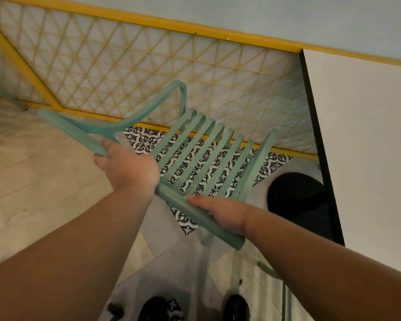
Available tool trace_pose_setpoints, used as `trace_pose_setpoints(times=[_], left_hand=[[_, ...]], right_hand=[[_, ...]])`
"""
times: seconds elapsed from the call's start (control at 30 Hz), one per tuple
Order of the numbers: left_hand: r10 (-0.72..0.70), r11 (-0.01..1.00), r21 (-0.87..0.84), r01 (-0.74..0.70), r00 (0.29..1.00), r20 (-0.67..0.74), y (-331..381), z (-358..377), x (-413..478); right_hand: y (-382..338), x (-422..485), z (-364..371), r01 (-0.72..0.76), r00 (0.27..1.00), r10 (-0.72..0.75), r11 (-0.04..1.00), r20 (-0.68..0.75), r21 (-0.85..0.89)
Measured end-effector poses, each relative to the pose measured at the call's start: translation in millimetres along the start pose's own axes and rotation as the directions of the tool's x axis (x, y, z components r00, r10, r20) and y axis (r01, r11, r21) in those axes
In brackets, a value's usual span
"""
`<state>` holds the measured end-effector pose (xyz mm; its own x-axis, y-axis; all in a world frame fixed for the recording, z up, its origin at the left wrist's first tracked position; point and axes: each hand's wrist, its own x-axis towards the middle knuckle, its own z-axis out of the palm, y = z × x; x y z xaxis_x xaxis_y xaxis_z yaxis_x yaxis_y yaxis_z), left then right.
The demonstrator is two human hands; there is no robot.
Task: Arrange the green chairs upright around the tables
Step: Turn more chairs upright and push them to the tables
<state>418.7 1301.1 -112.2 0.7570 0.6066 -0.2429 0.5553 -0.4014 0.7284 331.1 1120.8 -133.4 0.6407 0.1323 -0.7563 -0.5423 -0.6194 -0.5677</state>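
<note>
A green slatted chair (202, 156) fills the middle of the view, seat facing up and tilted, with its curved armrest (134, 114) sweeping to the left. My left hand (130, 167) grips the chair's frame where the armrest meets the seat. My right hand (225, 214) holds the near green rail (183, 202) of the chair. A white table with a black edge (366, 140) stands at the right, next to the chair. The chair's legs are mostly hidden beneath the seat.
A yellow-framed lattice fence (148, 66) runs behind the chair. A round black table base (296, 198) sits on the floor under the table. Patterned black-and-white tiles (146, 140) and beige tiles cover the floor. My shoes (162, 309) show at the bottom. A green bar (287, 302) stands at lower right.
</note>
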Motion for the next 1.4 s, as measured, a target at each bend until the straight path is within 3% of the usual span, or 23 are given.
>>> trace_pose_setpoints(times=[0.07, 0.13, 0.27, 0.47, 0.57, 0.63, 0.73, 1.0, 1.2, 1.4], left_hand=[[0.010, 1.000, 0.024, -0.010, 1.000, 0.017, -1.5, -2.8, 0.2], [0.026, 0.999, 0.037, -0.027, 0.999, 0.035, -1.8, -5.7, -1.5], [0.021, 0.999, 0.024, -0.021, 1.000, 0.023, -2.3, -7.3, -0.6], [0.030, 0.999, 0.014, -0.030, 0.999, 0.017, -3.5, -4.0, 2.9], [0.046, 0.999, 0.015, -0.046, 0.999, 0.020, -7.4, -2.5, 4.4], [0.041, 0.999, 0.019, -0.041, 0.999, 0.018, -7.8, -1.5, 7.0], [0.025, 0.999, 0.028, -0.026, 0.999, 0.030, -7.6, -2.9, 7.0], [0.073, 0.995, 0.068, -0.078, 0.995, 0.062, -12.1, -17.1, 20.0], [0.160, 0.982, 0.087, -0.169, 0.982, 0.103, -18.6, -25.6, 31.7], [0.205, 0.973, 0.081, -0.218, 0.968, 0.144, -26.4, -34.8, 48.8]], right_hand=[[10.3, 6.7, -4.2, 0.012, 0.998, -0.009, 0.999, 0.060, -0.048], [22.2, 23.8, -9.4, 0.088, 0.993, -0.066, 0.969, 0.098, -0.233], [29.3, 56.9, -17.6, 0.095, 0.990, -0.022, 0.825, 0.137, -0.557], [28.9, 77.9, -24.3, 0.143, 0.983, -0.037, 0.775, 0.182, -0.615], [37.7, 76.6, -30.2, 0.116, 0.986, 0.018, 0.627, 0.163, -0.770], [43.9, 79.2, -31.3, 0.082, 0.991, 0.029, 0.628, 0.128, -0.774], [47.4, 83.6, -26.6, 0.022, 0.999, 0.016, 0.721, 0.048, -0.693], [34.7, 76.4, -0.1, 0.098, 0.984, 0.045, 0.664, 0.170, -0.742], [28.6, 70.8, 18.5, 0.074, 0.989, 0.048, 0.662, 0.141, -0.746], [29.3, 75.2, 44.1, 0.015, 0.990, 0.080, 0.764, 0.118, -0.646]])
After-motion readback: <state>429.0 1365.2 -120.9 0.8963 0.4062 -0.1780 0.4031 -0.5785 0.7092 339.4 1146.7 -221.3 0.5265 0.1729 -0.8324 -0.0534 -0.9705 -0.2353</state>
